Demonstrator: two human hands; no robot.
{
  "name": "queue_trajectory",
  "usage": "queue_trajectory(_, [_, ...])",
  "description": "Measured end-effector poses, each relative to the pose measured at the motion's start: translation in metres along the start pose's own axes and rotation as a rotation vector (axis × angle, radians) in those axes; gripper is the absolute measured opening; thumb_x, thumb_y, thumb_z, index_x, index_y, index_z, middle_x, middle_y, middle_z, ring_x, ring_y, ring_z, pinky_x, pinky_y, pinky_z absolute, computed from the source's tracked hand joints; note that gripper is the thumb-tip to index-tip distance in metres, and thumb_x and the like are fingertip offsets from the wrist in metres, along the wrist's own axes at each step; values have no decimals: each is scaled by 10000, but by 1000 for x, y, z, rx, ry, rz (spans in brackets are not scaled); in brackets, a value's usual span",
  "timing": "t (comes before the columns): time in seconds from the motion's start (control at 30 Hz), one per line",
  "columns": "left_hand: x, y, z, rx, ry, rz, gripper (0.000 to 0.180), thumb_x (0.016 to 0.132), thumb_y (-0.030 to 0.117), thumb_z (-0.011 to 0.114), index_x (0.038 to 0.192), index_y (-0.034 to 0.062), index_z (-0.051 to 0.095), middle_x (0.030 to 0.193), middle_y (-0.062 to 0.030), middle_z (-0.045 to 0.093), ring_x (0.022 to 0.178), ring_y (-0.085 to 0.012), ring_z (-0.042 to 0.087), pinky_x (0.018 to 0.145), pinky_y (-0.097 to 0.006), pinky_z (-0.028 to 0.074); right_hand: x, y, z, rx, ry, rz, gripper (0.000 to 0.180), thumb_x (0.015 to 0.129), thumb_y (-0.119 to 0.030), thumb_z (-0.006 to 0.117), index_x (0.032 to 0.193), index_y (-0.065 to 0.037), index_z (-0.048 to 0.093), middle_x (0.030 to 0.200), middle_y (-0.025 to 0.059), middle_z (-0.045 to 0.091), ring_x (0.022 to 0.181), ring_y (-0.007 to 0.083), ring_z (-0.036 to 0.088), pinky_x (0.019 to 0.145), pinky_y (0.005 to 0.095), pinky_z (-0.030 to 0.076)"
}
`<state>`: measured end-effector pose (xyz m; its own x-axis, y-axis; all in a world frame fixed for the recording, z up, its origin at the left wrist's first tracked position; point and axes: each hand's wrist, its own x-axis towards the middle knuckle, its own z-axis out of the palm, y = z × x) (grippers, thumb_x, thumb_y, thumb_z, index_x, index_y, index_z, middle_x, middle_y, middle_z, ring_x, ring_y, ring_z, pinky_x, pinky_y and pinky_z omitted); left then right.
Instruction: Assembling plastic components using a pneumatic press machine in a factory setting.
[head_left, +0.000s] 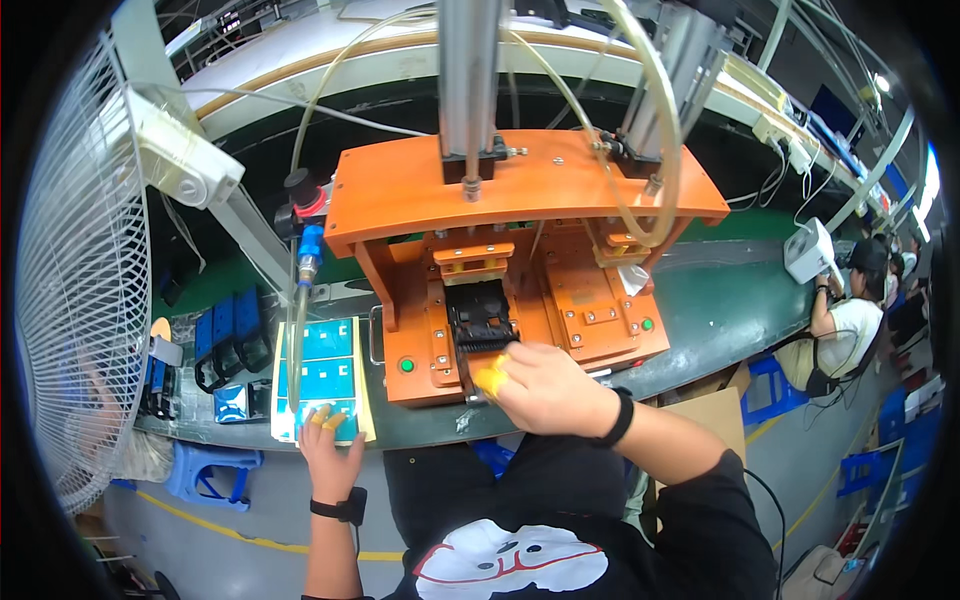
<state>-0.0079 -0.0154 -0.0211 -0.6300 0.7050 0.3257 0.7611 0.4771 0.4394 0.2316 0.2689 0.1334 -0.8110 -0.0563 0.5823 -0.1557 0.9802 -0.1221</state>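
Observation:
My left hand rests its fingertips, some in yellow finger cots, on the lower edge of a stack of sheets bearing blue rectangular films. Its thumb stands apart from the fingers. At the front of an orange two-station press, my right hand has its fingers bent together, with yellow cots on the tips. They are beside a black plastic part seated in the left station, from which a dark strip reaches toward me. What those fingers pinch is hidden.
Left of the sheets stand several black-and-blue parts. A white-caged fan fills the far left. Clear tubing hangs beside the press, near the sheets. A green button sits on the press front. Another person sits at the right.

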Motion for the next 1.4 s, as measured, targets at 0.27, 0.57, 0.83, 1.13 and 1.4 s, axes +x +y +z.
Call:
queue_trajectory(0.27, [2,9,-4,-37,-33,-38,543,709,190,840,1197,94,623,1371,-135,517,1391,-405,364,1144,-630,188,23,-5,22,-122,-105,333,442,836,-261,727,1167,12,623,1218,238,601,1216,414,533,1049,469,424])
queue_trajectory(0.57, [-3,10,-7,-97,-48,-27,478,750,161,801,1189,105,619,1355,-129,526,1372,-394,387,1155,-621,175,32,2,14,-181,-291,324,575,809,-374,747,1183,38,599,1147,250,624,1204,434,550,1113,504,382])
queue_trajectory(0.83, [9,13,-21,-63,-119,-49,372,780,185,777,1116,82,656,1290,-154,579,1315,-371,455,1140,-644,187,50,-28,12,-278,-180,287,558,771,-336,770,1198,-16,604,1213,216,580,1180,411,542,1081,527,385])
queue_trajectory(1.13, [32,4,-29,-25,-64,-54,307,804,143,750,1083,52,660,1176,-156,642,1195,-414,553,1012,-523,394,44,-87,110,334,-114,554,515,827,-262,751,1265,-31,607,1314,238,550,761,325,689,645,352,578])
queue_trajectory(1.4, [90,-59,-45,-333,-275,-299,306,847,173,762,1059,-18,653,872,-161,662,764,-276,628,686,-368,485,27,-101,217,464,-401,255,483,872,-347,690,1201,-12,575,1240,214,553,794,336,674,675,405,575])
